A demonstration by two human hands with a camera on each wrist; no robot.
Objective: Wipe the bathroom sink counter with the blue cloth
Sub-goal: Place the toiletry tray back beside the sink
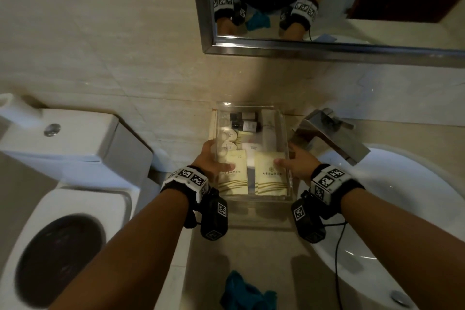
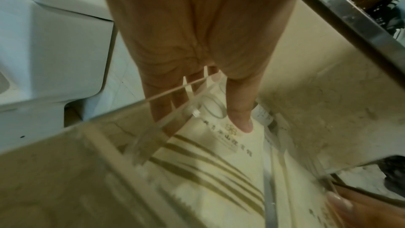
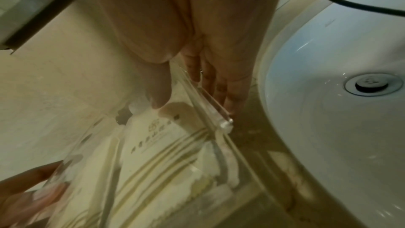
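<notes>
Nearest the person, the crumpled blue cloth [image 1: 245, 293] lies on the beige counter [image 1: 271, 249], well apart from both hands. Further out, the left hand [image 1: 214, 162] and right hand [image 1: 297, 165] grip opposite side walls of a clear acrylic tray [image 1: 284, 131]: each thumb hooks over the rim onto the contents inside, and the fingers lie straight against the outside of the wall. Whether the tray rests on the counter or is lifted cannot be told. Under the thumbs lie two cream sachets [image 1: 269, 176] with gold stripes, a flower emblem and a line of Chinese characters too blurred to read. Beyond them sit round soaps [image 1: 226, 142] and small dark-capped bottles [image 1: 245, 122]. The chrome faucet [image 1: 332, 133] and white sink [image 1: 392, 209] are right of the tray, the toilet [image 1: 63, 171] left, the mirror [image 1: 327, 2] on the wall behind.
</notes>
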